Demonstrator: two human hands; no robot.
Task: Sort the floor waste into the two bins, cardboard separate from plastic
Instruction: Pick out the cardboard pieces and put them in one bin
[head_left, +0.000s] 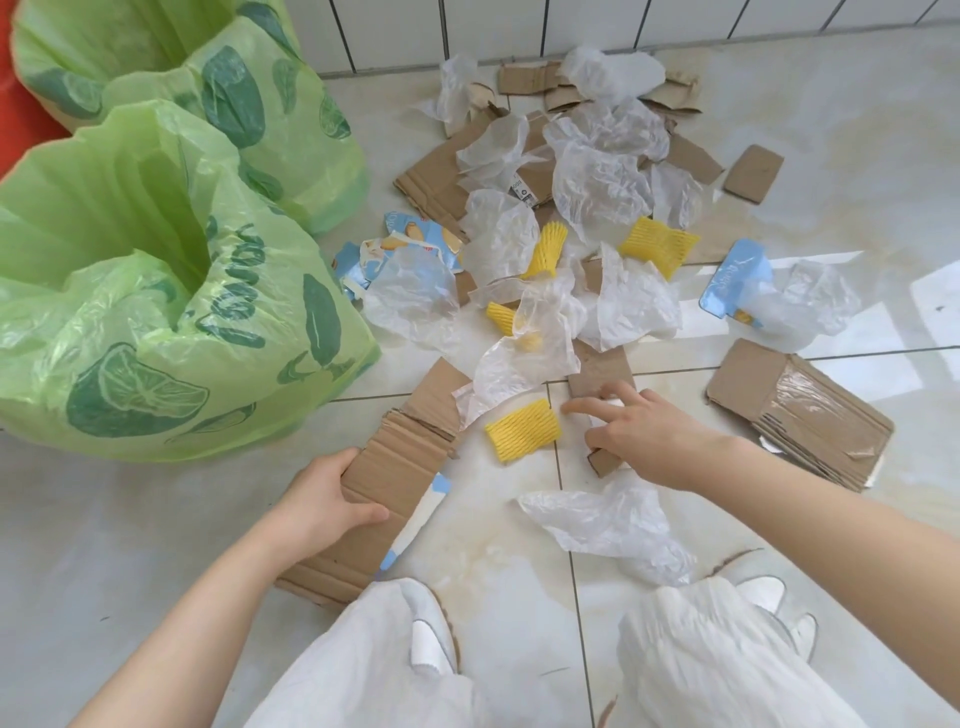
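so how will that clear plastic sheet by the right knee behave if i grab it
The crumpled clear plastic sheet looks thin and wrinkled, so it will probably be floppy and very light. It may slip or drape out of a loose grip, so bunching it seems safer.

Bright daylight, glare patches on floor, wide-angle edge distortion.

Lime-green bin bags with dark green lemon print, brown cardboard, yellow foam nets, translucent white plastic

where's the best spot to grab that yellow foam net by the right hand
Pinch the yellow foam net across its short width, coming from above. It lies flat and clear on the tile, its right end nearest the right hand, which looks well placed to take it.
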